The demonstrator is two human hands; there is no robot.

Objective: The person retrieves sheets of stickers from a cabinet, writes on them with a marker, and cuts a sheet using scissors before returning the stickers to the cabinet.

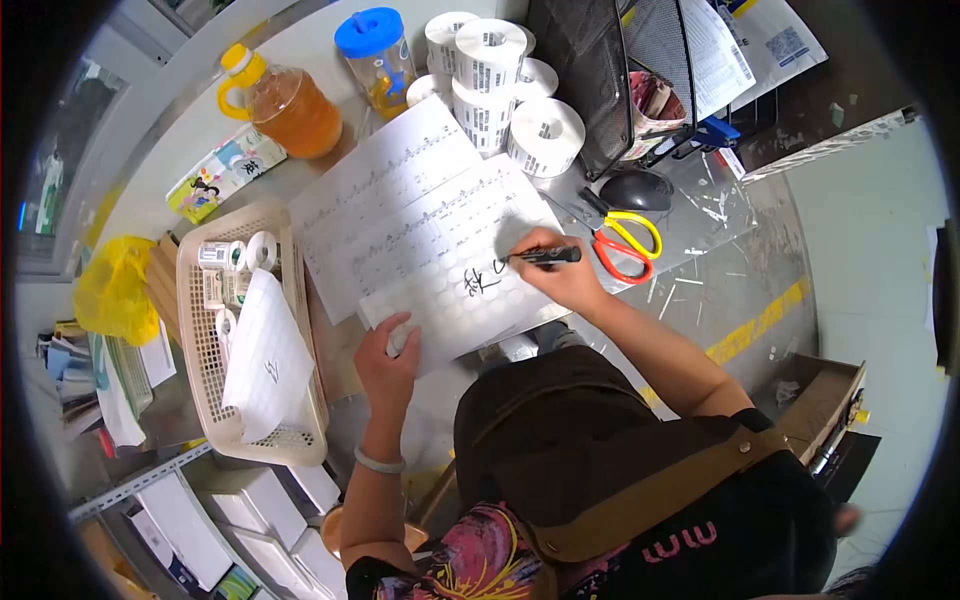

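Note:
My right hand (562, 272) grips a black marker pen (548, 256), its tip against a white sheet of round stickers (440, 310). Large black handwritten characters stand on that sheet near the tip. At the sheet's lower left edge, my left hand (388, 362) is closed with the paper's edge between thumb and fingers. Beneath and beyond lie printed sheets (375, 180) with rows of small marks. Right of the pen are scissors (622, 248) with one red and one yellow handle loop.
Label rolls (545, 138) are stacked at the back, beside a blue-lidded jar (375, 60) and a bottle of amber liquid (292, 110). A cream basket (310, 400) holds small boxes and folded paper. A black mouse (637, 190) sits near a mesh rack (580, 75).

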